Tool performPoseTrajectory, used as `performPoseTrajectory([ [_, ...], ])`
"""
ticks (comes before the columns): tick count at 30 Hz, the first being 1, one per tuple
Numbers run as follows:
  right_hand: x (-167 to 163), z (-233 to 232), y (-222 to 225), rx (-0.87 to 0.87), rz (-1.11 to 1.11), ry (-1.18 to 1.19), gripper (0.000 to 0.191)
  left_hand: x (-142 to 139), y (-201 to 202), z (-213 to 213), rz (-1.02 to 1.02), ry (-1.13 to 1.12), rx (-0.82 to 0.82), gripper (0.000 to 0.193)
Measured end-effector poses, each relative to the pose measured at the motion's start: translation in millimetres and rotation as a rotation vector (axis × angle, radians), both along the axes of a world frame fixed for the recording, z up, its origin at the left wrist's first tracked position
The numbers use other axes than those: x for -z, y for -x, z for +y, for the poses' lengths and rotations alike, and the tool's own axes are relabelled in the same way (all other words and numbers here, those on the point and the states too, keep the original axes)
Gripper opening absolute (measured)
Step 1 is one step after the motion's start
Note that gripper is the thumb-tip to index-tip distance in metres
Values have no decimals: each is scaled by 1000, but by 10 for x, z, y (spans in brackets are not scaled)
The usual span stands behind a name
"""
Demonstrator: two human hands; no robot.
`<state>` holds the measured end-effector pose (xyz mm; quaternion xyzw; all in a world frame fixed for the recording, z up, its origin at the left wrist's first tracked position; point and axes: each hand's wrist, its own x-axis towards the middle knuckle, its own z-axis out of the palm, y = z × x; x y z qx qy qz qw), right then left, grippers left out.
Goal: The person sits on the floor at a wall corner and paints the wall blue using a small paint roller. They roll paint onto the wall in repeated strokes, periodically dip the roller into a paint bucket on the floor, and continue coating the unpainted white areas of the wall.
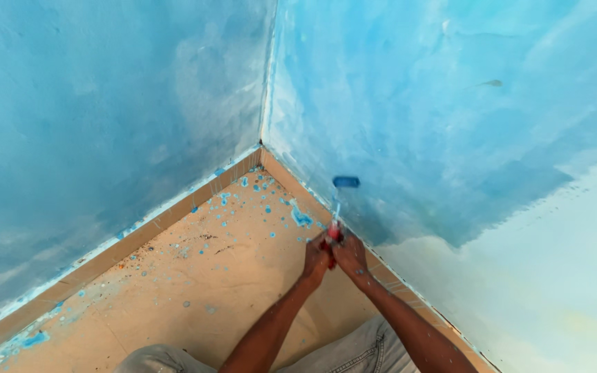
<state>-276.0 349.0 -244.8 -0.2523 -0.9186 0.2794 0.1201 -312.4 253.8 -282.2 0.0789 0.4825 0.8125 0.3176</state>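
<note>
Blue-sleeved small paint roller (345,182) presses low on the blue-painted right wall (450,103). Both my left hand (316,260) and right hand (351,254) wrap their fingers tight round its red handle (333,233), above the paint-spattered tan floor (195,276).

Walls (105,103): plaster, matt, streaky wet blue paint. Floor (195,276): smooth tan, paint-spattered. Skirting (139,238): tan, smooth. Roller (345,182): soft nap, blue-soaked; handle (334,233) red plastic. Trousers (354,352): grey denim.

The tan floor (195,290) runs into the far corner where two walls meet. Blue paint drops (265,200) speckle it, thickest near that corner, with a bigger blue smear (301,218) at the right edge and another (32,340) near left.
</note>
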Motion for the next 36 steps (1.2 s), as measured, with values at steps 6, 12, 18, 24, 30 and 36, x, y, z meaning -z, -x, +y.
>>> performPoseTrajectory([
  [6, -1297, 3, 825, -71, -27, -113, 42, -1127, 691, 112, 286, -100, -231, 27],
  [12, -1691, -82, 788, -61, -119, -64, 45, -1532, 618, 6, 81, -14, -119, 26],
  [18, -1199, -121, -138, -9, -161, -73, 38, -1076, -320, -26, -14, -107, -98, 30],
  [24, -1808, -26, 375, -127, -156, -292, 39, -1512, 74, 288, -219, -323, -209, 26],
  [30, -2177, -62, 705, -143, -241, -225, 33, -1846, 292, 285, -205, -313, -221, 22],
  [36, -1282, -224, -281, 22, -82, -64, 33, -1239, -495, 7, 59, 14, -103, 31],
])
